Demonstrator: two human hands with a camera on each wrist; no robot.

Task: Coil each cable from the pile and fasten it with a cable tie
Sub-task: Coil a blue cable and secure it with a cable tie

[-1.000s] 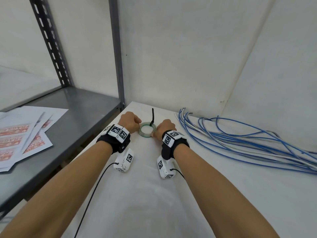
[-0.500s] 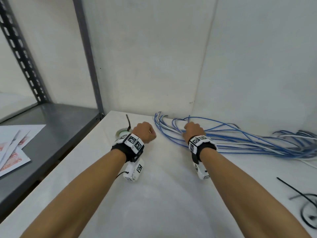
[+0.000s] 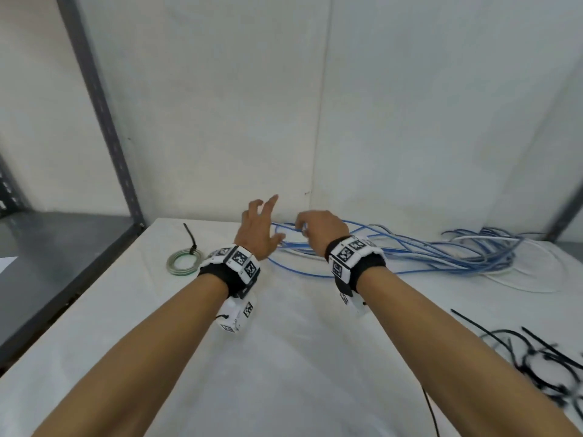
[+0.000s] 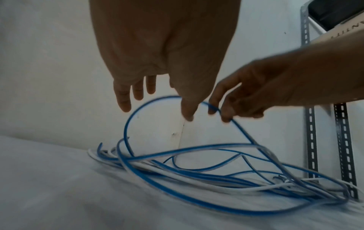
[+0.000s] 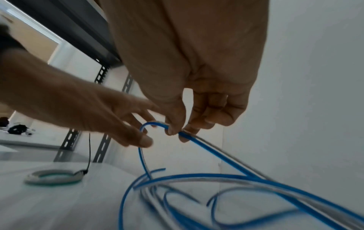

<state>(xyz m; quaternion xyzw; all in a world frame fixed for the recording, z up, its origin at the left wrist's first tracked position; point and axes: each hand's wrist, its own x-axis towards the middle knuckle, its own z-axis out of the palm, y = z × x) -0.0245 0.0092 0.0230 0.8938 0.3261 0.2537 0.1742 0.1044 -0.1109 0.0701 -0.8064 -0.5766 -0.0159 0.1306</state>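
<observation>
One blue cable (image 5: 206, 149) pinched by right hand (image 5: 189, 87) fingers (image 5: 174, 124).

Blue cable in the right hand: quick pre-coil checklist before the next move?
1. Right hand has a grip on the blue cable: ok, thumb and fingers pinch it near the top of a raised loop.
2. Left hand free to take the loop: ok, fingers spread, holding nothing.
3. Only one cable picked: cannot tell, a grey strand runs alongside it at the pinch.
4. Cable clear of the pile: not ok, it runs down into the tangled strands.
5. Finished coil out of the way: ok, tied, lying left of the hands.
6. Cable ties available: ok, a loose bunch lies at the right of the table.
</observation>
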